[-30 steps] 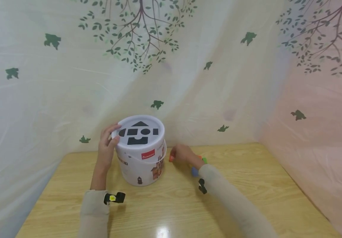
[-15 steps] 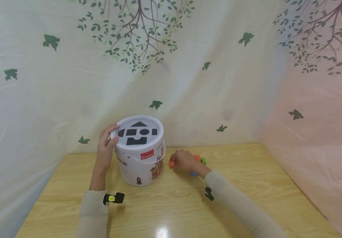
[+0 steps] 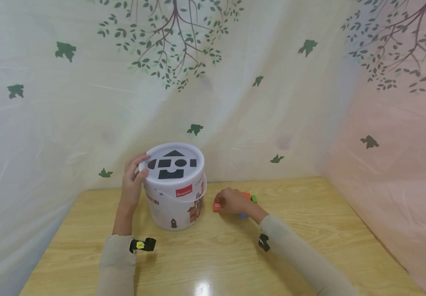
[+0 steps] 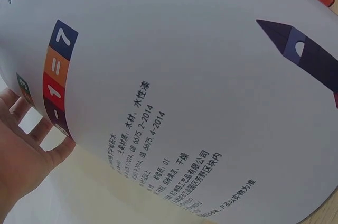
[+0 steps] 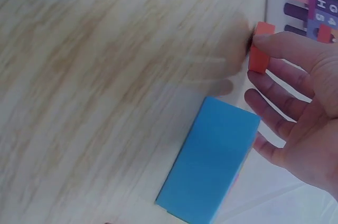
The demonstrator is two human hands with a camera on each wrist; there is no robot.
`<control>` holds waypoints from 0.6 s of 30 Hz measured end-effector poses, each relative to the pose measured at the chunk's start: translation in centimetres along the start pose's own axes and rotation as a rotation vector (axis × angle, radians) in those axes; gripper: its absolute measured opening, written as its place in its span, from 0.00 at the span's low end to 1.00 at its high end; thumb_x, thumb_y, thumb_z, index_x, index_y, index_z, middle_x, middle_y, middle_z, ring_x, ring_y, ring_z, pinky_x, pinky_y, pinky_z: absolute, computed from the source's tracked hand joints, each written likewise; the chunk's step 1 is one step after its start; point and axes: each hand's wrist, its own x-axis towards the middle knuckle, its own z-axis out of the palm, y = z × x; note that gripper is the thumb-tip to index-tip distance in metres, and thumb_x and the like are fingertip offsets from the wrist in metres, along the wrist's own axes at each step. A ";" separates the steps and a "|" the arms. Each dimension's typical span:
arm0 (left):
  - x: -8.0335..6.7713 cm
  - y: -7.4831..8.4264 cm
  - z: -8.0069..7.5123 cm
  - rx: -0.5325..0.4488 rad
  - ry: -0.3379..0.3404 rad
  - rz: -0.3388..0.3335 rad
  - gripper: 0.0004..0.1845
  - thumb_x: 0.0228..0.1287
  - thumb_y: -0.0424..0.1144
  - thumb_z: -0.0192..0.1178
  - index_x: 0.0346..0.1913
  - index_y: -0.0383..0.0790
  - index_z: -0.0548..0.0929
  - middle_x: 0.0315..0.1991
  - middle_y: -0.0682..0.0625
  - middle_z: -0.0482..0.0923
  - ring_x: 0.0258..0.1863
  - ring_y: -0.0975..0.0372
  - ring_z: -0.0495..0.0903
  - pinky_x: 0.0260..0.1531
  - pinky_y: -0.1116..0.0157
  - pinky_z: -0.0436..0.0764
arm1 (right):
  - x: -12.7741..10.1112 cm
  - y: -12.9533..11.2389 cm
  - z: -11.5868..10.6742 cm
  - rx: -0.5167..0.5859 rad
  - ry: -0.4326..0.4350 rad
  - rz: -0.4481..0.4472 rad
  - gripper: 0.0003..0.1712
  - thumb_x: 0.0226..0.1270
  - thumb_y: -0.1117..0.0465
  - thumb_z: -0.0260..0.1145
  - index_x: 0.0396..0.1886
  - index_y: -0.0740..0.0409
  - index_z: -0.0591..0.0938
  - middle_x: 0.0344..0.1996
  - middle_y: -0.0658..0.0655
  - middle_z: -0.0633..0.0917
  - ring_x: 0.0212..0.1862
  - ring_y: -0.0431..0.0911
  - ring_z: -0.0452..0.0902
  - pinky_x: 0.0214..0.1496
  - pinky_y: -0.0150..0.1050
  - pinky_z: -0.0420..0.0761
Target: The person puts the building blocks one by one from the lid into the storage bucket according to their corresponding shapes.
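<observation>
Right hand (image 3: 233, 201) sits low on the wooden table (image 3: 309, 230), just right of the white bucket (image 3: 176, 197), and pinches a small orange block (image 3: 217, 205) between thumb and fingertips. In the right wrist view that same orange block (image 5: 259, 49) is held at the tips of the fingers (image 5: 274, 84), close to the printed bucket wall; the remaining fingers are loosely spread over the table. A flat blue block (image 5: 210, 159) lies on the table directly under that hand, touching no finger as far as the view shows. Behind the hand in the head view, a second orange piece (image 3: 246, 196) and a green piece (image 3: 253, 199) rest on the table, with the blue block (image 3: 242, 215) partly hidden by the wrist.

Left hand (image 3: 133, 181) is curled around the rim of the bucket lid (image 3: 172, 164), thumb on top, fingers down the far side. In the left wrist view the palm (image 4: 21, 155) rests against the bucket wall (image 4: 185, 92). Lid carries dark shape cut-outs: triangle, squares, circle, a half-round and an arch. Bucket stands upright near the table's rear edge, against a leaf-printed curtain (image 3: 272, 82).
</observation>
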 end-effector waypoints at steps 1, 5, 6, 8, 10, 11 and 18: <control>0.0 0.0 0.0 -0.001 0.001 -0.001 0.25 0.75 0.44 0.50 0.71 0.43 0.73 0.76 0.50 0.58 0.78 0.54 0.54 0.77 0.39 0.53 | -0.1 -0.1 -0.1 0.017 -0.007 0.003 0.17 0.55 0.63 0.76 0.46 0.59 0.88 0.43 0.56 0.89 0.47 0.51 0.84 0.54 0.52 0.82; 0.0 0.0 0.1 -0.004 0.004 0.003 0.25 0.75 0.44 0.50 0.71 0.43 0.73 0.76 0.50 0.58 0.78 0.54 0.54 0.77 0.39 0.53 | -0.2 -0.3 -0.8 0.102 -0.029 0.034 0.16 0.55 0.65 0.76 0.45 0.60 0.88 0.42 0.57 0.90 0.46 0.51 0.85 0.51 0.48 0.85; 0.0 0.0 0.1 -0.003 0.005 0.004 0.25 0.74 0.45 0.50 0.71 0.43 0.73 0.76 0.50 0.58 0.78 0.54 0.54 0.77 0.39 0.53 | -0.1 -0.4 -1.0 0.122 -0.032 0.046 0.16 0.55 0.65 0.76 0.45 0.60 0.88 0.42 0.57 0.90 0.46 0.51 0.85 0.52 0.47 0.86; 0.1 0.0 0.1 0.000 0.004 0.007 0.25 0.74 0.45 0.50 0.71 0.43 0.73 0.77 0.50 0.58 0.78 0.53 0.54 0.77 0.39 0.53 | 0.0 -0.4 -1.3 0.143 -0.033 0.058 0.17 0.54 0.66 0.76 0.46 0.59 0.88 0.42 0.56 0.90 0.47 0.50 0.84 0.53 0.47 0.85; 0.1 0.0 0.1 0.005 0.005 0.008 0.25 0.74 0.45 0.50 0.71 0.43 0.73 0.77 0.50 0.58 0.78 0.53 0.54 0.77 0.39 0.54 | 0.1 -0.4 -1.6 0.155 -0.026 0.063 0.16 0.55 0.66 0.76 0.46 0.59 0.88 0.43 0.56 0.90 0.48 0.50 0.84 0.55 0.47 0.84; 0.1 -0.1 0.0 0.007 0.004 0.008 0.25 0.74 0.46 0.50 0.71 0.44 0.73 0.77 0.50 0.58 0.78 0.54 0.54 0.77 0.38 0.54 | 0.1 -0.4 -1.7 0.161 -0.020 0.065 0.16 0.55 0.66 0.76 0.45 0.58 0.88 0.43 0.56 0.90 0.49 0.50 0.84 0.56 0.47 0.84; 0.0 -0.2 0.1 0.001 0.002 0.009 0.25 0.74 0.45 0.50 0.71 0.43 0.73 0.76 0.50 0.58 0.78 0.53 0.54 0.77 0.39 0.54 | -0.4 -0.7 -3.0 0.270 -0.008 0.062 0.14 0.59 0.66 0.74 0.46 0.61 0.87 0.46 0.59 0.89 0.53 0.54 0.83 0.62 0.52 0.82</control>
